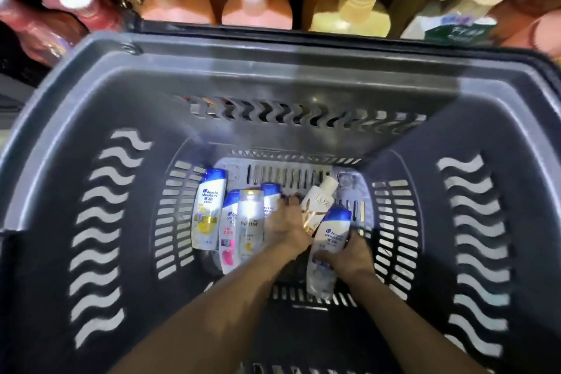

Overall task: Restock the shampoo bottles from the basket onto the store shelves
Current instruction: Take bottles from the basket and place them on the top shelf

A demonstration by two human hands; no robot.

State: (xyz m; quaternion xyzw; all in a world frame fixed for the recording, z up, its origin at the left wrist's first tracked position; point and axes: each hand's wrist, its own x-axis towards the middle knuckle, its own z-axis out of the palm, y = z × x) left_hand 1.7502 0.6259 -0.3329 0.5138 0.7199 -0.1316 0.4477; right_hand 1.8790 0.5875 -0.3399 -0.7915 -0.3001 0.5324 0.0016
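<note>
I look down into a deep grey plastic basket (273, 76). On its floor lie several shampoo bottles: a white, blue-capped one with a yellow label (209, 209) at the left, a pink-labelled one (229, 231), a silvery Pantene bottle (250, 222), another blue-capped bottle (270, 196) and a white-and-gold Lux bottle (317, 203). My left hand (287, 218) rests on the blue-capped bottle, fingers curled over it. My right hand (353, 255) is shut on a white, blue-capped bottle (329, 240), lifted off the floor and tilted.
Beyond the basket's far rim a shelf holds large pump bottles: pink ones (255, 6), a yellow one (349, 12), reddish ones (60, 15) at the left, and a white-green pack (455, 27) at the right. The basket walls enclose both forearms.
</note>
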